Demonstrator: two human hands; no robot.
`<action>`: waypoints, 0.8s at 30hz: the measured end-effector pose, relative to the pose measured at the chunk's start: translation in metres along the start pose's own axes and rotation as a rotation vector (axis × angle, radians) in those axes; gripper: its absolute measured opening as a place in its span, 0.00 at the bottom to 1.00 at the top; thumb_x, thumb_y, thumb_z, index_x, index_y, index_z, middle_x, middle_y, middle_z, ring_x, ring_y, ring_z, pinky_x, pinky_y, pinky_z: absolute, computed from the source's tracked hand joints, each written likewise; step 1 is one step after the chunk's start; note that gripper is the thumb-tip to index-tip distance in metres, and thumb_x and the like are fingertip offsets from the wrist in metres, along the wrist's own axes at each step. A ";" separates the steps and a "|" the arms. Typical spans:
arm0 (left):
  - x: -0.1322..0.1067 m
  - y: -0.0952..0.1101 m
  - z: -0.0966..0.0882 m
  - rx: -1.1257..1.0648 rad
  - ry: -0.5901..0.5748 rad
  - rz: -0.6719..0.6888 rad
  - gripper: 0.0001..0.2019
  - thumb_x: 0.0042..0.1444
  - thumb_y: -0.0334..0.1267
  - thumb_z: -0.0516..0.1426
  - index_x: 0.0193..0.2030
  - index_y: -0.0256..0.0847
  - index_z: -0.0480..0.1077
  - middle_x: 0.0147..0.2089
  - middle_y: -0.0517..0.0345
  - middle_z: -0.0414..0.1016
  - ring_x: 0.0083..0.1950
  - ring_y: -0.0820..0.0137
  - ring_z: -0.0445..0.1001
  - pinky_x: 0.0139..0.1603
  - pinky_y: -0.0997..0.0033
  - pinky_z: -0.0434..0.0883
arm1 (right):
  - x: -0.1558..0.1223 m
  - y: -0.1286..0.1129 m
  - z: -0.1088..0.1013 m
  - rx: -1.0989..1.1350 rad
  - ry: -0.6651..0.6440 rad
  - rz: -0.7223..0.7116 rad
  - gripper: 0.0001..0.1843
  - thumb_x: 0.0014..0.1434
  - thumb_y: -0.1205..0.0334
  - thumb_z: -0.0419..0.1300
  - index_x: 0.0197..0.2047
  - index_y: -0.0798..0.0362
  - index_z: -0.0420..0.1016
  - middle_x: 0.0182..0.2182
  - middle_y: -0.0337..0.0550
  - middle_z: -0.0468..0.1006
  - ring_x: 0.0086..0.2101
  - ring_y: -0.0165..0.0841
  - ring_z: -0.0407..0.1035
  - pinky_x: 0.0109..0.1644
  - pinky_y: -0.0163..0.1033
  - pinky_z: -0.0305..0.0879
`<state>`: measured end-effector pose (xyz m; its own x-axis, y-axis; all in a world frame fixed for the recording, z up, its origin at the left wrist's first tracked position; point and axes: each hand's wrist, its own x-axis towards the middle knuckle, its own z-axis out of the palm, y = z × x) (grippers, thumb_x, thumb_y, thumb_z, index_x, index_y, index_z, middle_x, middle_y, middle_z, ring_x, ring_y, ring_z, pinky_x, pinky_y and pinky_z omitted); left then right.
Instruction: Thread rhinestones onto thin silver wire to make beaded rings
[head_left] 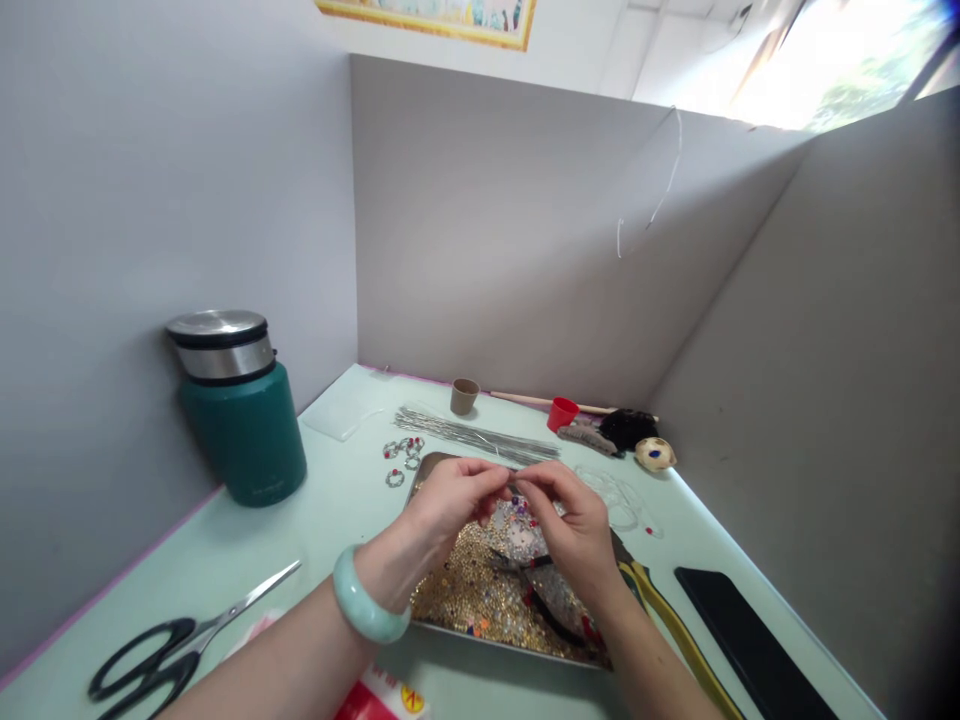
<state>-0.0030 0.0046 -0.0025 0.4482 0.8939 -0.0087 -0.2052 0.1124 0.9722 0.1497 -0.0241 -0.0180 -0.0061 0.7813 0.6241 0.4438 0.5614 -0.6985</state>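
My left hand (457,500) and my right hand (570,515) meet over a metal tray (427,462) filled with gold and silver beads (480,590). Both hands pinch something tiny between fingertips, likely a thin wire or bead; I cannot make it out. A pale green bangle (364,600) circles my left wrist. A long thin wire (660,190) rises up from the hands toward the back wall. Several finished bead rings (401,455) lie left of the tray.
A teal flask (236,410) stands at the left wall. Black-handled scissors (172,645) lie near the front left. A bundle of wires (472,435), a brown cup (463,396), a red cup (562,412), yellow-handled pliers (667,620) and a black phone (750,640) surround the tray.
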 end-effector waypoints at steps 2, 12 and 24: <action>0.000 -0.001 0.000 -0.013 -0.029 -0.005 0.10 0.51 0.40 0.58 0.28 0.34 0.71 0.26 0.58 0.66 0.24 0.77 0.59 0.26 0.74 0.56 | -0.001 0.000 0.000 -0.004 0.003 -0.019 0.06 0.58 0.64 0.57 0.35 0.48 0.75 0.30 0.41 0.74 0.31 0.35 0.67 0.35 0.39 0.60; 0.000 0.001 0.000 -0.059 -0.164 -0.113 0.11 0.55 0.43 0.55 0.30 0.36 0.67 0.28 0.56 0.70 0.20 0.80 0.61 0.21 0.76 0.56 | -0.003 0.003 0.000 0.023 0.012 -0.065 0.08 0.58 0.67 0.57 0.36 0.46 0.76 0.30 0.42 0.74 0.31 0.35 0.66 0.36 0.40 0.60; -0.001 0.004 0.000 -0.033 -0.165 -0.018 0.09 0.54 0.41 0.55 0.29 0.38 0.63 0.23 0.64 0.65 0.16 0.83 0.48 0.16 0.76 0.42 | -0.001 0.008 -0.002 0.033 0.067 -0.097 0.09 0.59 0.68 0.56 0.37 0.47 0.76 0.31 0.41 0.73 0.31 0.33 0.66 0.35 0.39 0.63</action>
<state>-0.0039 0.0041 0.0015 0.5880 0.8087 0.0152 -0.2234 0.1443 0.9640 0.1552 -0.0209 -0.0230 0.0131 0.7031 0.7110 0.4143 0.6433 -0.6438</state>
